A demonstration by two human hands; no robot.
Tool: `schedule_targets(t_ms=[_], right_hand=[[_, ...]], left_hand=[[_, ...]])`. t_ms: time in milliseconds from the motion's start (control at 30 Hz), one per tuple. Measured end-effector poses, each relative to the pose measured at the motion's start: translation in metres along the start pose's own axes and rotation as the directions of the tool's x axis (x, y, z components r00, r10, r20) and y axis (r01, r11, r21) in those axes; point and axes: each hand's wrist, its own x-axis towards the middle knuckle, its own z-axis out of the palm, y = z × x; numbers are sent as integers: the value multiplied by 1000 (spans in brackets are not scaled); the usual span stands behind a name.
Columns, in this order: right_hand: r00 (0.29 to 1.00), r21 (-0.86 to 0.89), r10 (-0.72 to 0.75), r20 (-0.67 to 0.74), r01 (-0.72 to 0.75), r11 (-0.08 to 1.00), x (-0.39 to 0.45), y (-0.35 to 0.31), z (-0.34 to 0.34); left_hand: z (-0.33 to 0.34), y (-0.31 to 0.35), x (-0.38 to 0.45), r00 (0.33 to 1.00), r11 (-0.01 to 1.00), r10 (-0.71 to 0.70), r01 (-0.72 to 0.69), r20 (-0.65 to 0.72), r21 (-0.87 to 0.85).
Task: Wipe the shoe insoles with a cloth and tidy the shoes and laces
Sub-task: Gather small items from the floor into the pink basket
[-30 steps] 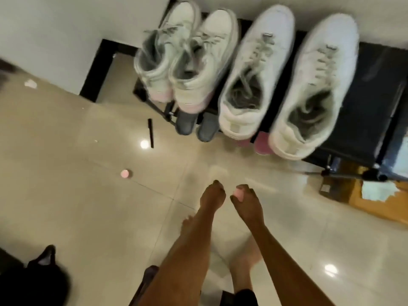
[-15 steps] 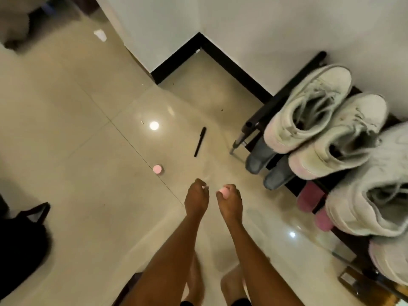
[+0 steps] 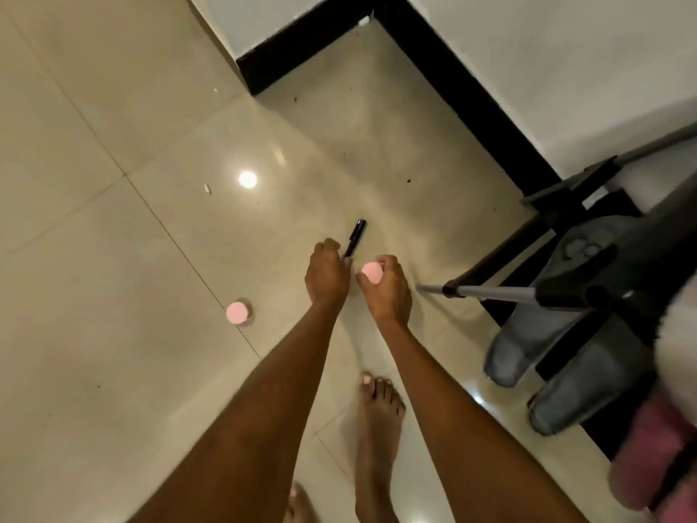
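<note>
My left hand (image 3: 326,275) is low over the tiled floor, its curled fingertips pinching the near end of a black pen (image 3: 356,235) that lies there. Close beside it, my right hand (image 3: 388,292) grips a small round pink object (image 3: 372,272). A black shoe rack (image 3: 565,205) stands at the right, with two grey slippers (image 3: 528,334) on its low shelf and a pink slipper (image 3: 641,466) blurred near the corner. A white blur at the right edge (image 3: 679,318) is part of a sneaker. No cloth or insole is in view.
A second pink round object (image 3: 238,313) lies on the floor to the left. A white wall with black skirting (image 3: 452,81) runs behind the rack. My bare feet (image 3: 377,428) stand below the hands. Small specks of debris dot the tiles.
The view has swung left and down, so the white sneakers on the rack have left the frame. Both hands have dropped forward to the black pen, the right still holding the pink object.
</note>
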Motion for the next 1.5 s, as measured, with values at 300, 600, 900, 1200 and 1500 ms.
schedule_targets(t_ms=[300,600,900,1200,1500], right_hand=[[995,-104,-98,2,98,990,19,5,13],[980,-70,-128,154,140,988,-31,-22,17],[865,-151,-293,407,380,913,-75,-65,98],[890,-120,-337,309,388,914,-67,-48,131],[942,-107,-251,223,280,954,-90,-37,88]], left_hand=[[16,1,30,993,989,-33,15,118,149],[-41,-38,-47,948,910,-258,304,186,-283],[-72,-148,-67,852,802,-515,440,-93,-403],[-54,-185,-26,928,912,-356,319,-111,-259],[-75,-154,-59,957,834,-291,258,10,-488]])
